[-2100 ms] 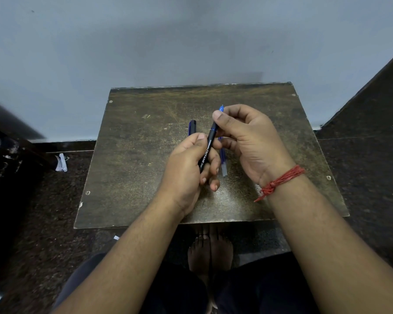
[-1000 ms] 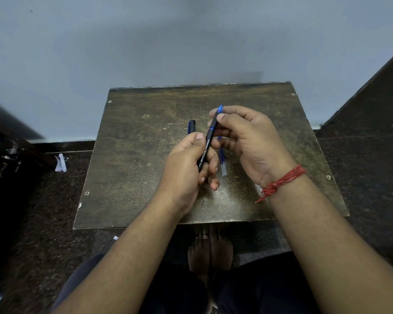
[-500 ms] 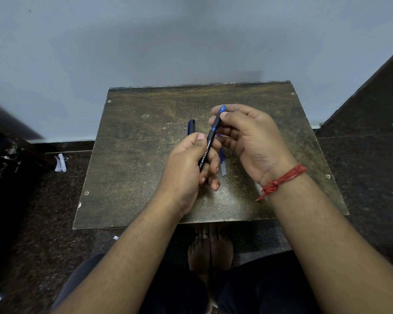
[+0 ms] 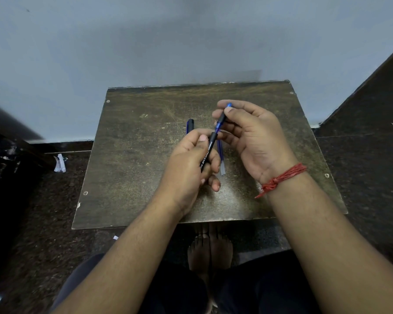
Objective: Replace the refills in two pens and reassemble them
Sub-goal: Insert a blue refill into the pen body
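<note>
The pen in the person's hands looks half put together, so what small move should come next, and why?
Probably twisting the front section down into the black barrel. The left hand grips the barrel, the right hand pinches the tip end, and a blue stretch shows between the two parts, so they seem not yet closed. A loose refill lies on the table.
</note>
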A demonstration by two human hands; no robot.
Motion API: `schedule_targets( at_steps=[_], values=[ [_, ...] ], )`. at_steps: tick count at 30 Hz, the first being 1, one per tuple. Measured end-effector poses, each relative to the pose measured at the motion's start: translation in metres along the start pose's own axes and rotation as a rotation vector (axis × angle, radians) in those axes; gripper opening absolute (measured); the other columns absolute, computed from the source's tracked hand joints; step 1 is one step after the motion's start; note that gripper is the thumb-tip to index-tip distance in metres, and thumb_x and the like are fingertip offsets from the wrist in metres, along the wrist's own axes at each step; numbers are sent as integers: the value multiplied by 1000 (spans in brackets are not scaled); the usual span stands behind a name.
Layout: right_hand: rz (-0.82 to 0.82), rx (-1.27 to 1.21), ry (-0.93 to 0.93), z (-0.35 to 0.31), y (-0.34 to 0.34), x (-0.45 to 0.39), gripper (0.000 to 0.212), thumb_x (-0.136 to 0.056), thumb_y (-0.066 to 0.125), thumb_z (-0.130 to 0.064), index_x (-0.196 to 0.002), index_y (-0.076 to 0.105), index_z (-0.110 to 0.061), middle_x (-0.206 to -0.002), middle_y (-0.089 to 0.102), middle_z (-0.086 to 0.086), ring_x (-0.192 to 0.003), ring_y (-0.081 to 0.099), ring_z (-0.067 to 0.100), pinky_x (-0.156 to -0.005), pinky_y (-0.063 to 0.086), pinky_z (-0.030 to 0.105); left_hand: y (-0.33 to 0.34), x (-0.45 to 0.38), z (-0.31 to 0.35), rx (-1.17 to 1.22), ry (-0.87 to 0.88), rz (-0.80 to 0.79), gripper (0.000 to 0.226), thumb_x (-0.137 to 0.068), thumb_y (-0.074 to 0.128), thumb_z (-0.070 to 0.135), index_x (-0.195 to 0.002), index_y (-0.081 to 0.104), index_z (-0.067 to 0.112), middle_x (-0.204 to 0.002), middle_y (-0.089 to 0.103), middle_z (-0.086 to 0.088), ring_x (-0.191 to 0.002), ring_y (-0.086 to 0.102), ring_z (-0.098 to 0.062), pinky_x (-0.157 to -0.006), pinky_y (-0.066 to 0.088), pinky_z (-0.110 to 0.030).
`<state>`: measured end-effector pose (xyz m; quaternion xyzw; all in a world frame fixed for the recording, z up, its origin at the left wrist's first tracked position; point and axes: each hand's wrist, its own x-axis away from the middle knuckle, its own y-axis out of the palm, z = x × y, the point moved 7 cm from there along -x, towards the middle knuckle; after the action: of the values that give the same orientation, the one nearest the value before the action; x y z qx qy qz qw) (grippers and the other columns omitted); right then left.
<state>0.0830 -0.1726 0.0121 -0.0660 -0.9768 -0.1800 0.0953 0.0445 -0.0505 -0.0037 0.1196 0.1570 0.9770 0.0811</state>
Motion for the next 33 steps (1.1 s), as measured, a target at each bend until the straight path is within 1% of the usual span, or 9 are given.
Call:
schedule_targets(
  at_steps=[8, 13, 15, 18, 20, 22, 25, 28, 33],
  values=[
    [86, -196, -34, -7, -13, -5, 13, -97, 57, -5, -106, 66, -6, -91, 75, 10, -76, 66, 18, -69, 56, 29, 2, 0, -2, -34, 10, -38, 28, -108, 35, 16, -112, 62, 12, -53, 49, -4, -36, 23, -8, -38, 40, -23],
    [250, -386, -145, -18, -42, -12, 6, -96, 61, -7, -101, 62, -10, -85, 72, 8, -72, 66, 18, -67, 56, 30, 3, 0, -1, -32, 3, -51, 28, -108, 34, 16, -111, 62, 11, -53, 49, -3, -35, 23, -8, -38, 41, -23],
    [333, -228, -214, -24, -58, -14, 3, -95, 63, -8, -96, 62, -11, -82, 68, 8, -69, 65, 18, -66, 55, 31, 2, 0, 0, -30, 13, -44, 29, -108, 34, 17, -110, 63, 13, -54, 49, -2, -36, 23, -8, -39, 41, -24],
    [351, 408, -304, -34, -66, -16, 2, -91, 66, -14, -91, 67, -16, -73, 67, 0, -67, 65, 15, -65, 54, 31, -1, 0, 1, -21, 26, -16, 30, -108, 34, 18, -110, 64, 12, -53, 49, -1, -37, 23, -9, -40, 41, -24],
    [319, 869, -272, -32, -64, -18, 4, -90, 66, -21, -93, 68, -21, -78, 67, -5, -78, 66, 14, -68, 49, 19, -3, -1, 1, -11, 31, 11, 31, -108, 33, 18, -110, 63, 12, -53, 48, -1, -36, 24, -8, -40, 40, -24],
    [309, 1128, -201, -24, -62, -19, 9, -90, 66, -24, -98, 68, -22, -89, 69, -4, -87, 65, 14, -68, 45, 14, -5, -2, 1, -3, 34, 36, 30, -108, 34, 18, -112, 62, 10, -52, 48, -1, -35, 25, -7, -39, 40, -24],
    [289, 1256, -142, -14, -57, -21, 9, -88, 66, -26, -97, 65, -23, -95, 69, 1, -90, 64, 19, -75, 48, 26, -7, -3, 1, -4, 33, 52, 29, -108, 33, 17, -116, 60, 7, -51, 48, -1, -34, 25, -7, -39, 40, -23],
    [277, 1306, -130, -11, -54, -21, 9, -89, 66, -28, -95, 64, -22, -94, 67, 0, -90, 63, 20, -78, 51, 32, -7, -2, 1, -4, 33, 51, 30, -108, 34, 18, -117, 60, 7, -53, 48, -2, -34, 25, -7, -39, 40, -24],
    [266, 1295, -129, -13, -55, -20, 11, -93, 62, -31, -98, 63, -21, -98, 66, 1, -89, 61, 20, -77, 48, 30, -7, -2, 2, -12, 27, 55, 30, -108, 34, 19, -118, 60, 6, -54, 48, -3, -35, 26, -7, -39, 40, -24]
  ],
)
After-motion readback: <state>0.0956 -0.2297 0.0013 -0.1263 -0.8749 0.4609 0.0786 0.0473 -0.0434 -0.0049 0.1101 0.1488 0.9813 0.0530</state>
